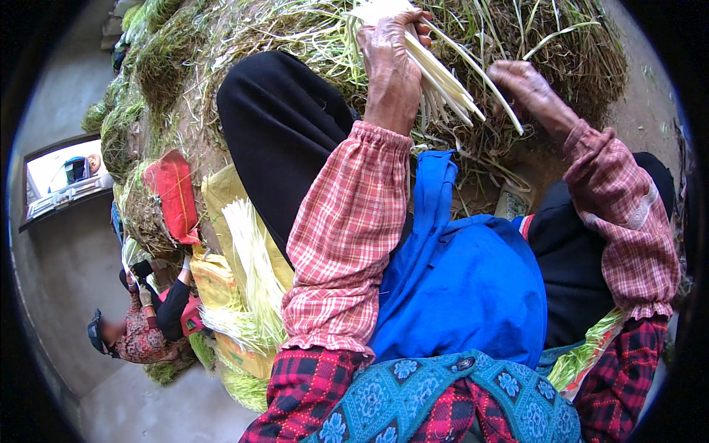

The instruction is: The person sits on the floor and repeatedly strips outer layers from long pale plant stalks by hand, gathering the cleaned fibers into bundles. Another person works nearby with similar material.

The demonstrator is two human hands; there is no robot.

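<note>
My left hand [390, 63] is closed around a bundle of pale, yellow-white stalks [443, 83], likely garlic chives or a similar blanched vegetable. Their pale ends point down to the right, and one longer stalk [487, 83] sticks out from the rest. To the right of the bundle is my right hand [529, 91], blurred, with its fingers curled. Whether it pinches anything I cannot tell. Beneath both hands spreads a heap of green and dried brown stalks [576, 66]. A blue cloth apron [471, 282] covers my lap.
Sorted pale stalks [255, 266] lie on a yellow woven sack [219, 188] to my left. A red sack [174, 194] rests on more plant bundles [160, 72] along the earthen floor. Another person [147, 326] sits at the far left, handling stalks near the wall.
</note>
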